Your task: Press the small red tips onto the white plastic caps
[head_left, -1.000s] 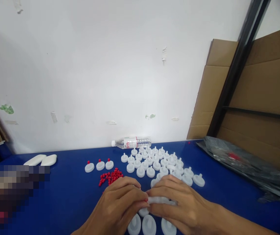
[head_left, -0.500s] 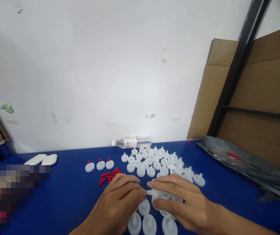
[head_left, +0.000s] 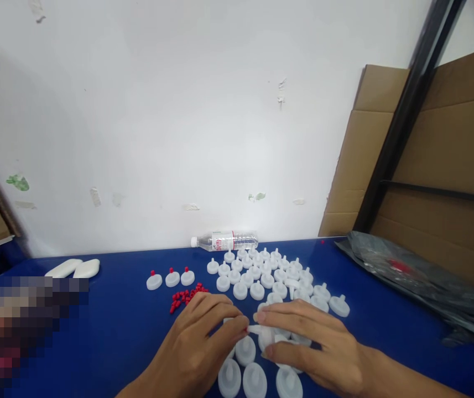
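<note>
My left hand point(head_left: 203, 342) and my right hand point(head_left: 307, 345) meet low in the middle over the blue table point(head_left: 108, 331). My right hand grips a white plastic cap point(head_left: 266, 333) by its disc, its nozzle pointing left. My left fingers pinch at that nozzle's tip; a speck of red shows there. A small pile of red plugs point(head_left: 185, 297) lies just beyond my left hand. Several plain white caps point(head_left: 267, 276) stand past my fingers. Three caps with red plugs fitted point(head_left: 171, 278) sit in a row to the left. More white caps point(head_left: 253, 378) lie under my hands.
A clear water bottle point(head_left: 225, 241) lies on its side against the white wall. Two white oval pieces point(head_left: 73, 268) rest at the far left. A crumpled dark plastic bag point(head_left: 423, 284) covers the right of the table, with cardboard sheets point(head_left: 448, 160) and a black post behind it.
My hands have slid slightly away from me, and the cap now sits with its nozzle against my left fingertips. The view has shifted a little.
</note>
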Motion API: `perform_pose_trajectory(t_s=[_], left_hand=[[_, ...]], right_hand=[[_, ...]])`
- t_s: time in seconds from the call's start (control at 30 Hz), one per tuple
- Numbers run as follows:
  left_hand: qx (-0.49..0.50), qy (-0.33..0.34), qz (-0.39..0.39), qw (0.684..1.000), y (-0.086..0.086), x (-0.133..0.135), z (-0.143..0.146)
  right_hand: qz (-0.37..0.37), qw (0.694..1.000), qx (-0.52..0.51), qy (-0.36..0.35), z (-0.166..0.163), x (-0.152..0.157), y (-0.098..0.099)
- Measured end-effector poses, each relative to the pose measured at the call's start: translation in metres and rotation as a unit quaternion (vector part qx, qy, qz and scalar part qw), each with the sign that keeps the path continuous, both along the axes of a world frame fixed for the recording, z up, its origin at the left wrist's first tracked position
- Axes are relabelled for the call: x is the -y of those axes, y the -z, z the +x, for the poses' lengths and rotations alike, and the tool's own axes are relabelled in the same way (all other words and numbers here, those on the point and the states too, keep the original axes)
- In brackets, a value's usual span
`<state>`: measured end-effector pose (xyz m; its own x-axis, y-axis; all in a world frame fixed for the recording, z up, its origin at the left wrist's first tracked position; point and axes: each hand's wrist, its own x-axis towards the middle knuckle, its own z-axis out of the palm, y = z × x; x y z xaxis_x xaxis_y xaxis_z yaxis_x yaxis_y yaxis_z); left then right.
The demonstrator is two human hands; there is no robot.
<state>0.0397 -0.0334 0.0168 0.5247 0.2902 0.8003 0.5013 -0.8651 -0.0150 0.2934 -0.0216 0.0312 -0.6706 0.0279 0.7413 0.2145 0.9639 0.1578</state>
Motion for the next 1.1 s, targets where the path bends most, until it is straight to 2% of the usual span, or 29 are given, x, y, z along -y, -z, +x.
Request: perform_pose_trajectory(t_s=[0.2,0.47,0.6,0.73,0.87,0.97,1.1], left_hand=[[-0.043,-0.035,0.043,0.998,-0.001,0.004,0.002],[-0.038,-0.001,0.026,0.999,-0.002,0.008,0.002],[-0.03,0.019,0.015,0.999,-0.005,0.01,0.002],[-0.013,0.025,0.03,0.999,0.0,0.009,0.003],[-0.007,0.021,0.033,0.999,0.009,0.008,0.005],[-0.004,0.019,0.023,1.0,0.011,0.008,0.006],[-0.011,0.023,0.034,0.999,0.009,0.008,0.006]], right_hand=[[-0.004,1.0,0.004,-0.008,-0.001,0.0,-0.001],[-0.016,0.999,-0.012,-0.029,-0.004,0.003,0.002],[-0.021,0.999,0.0,-0.031,-0.002,0.007,-0.003],[-0.006,0.999,0.024,-0.021,0.0,0.008,-0.007],[0.031,0.999,-0.02,-0.017,0.0,0.004,0.009],[0.026,0.999,-0.032,-0.013,0.0,0.002,0.022],[0.036,0.999,-0.019,-0.007,0.001,0.002,0.026]])
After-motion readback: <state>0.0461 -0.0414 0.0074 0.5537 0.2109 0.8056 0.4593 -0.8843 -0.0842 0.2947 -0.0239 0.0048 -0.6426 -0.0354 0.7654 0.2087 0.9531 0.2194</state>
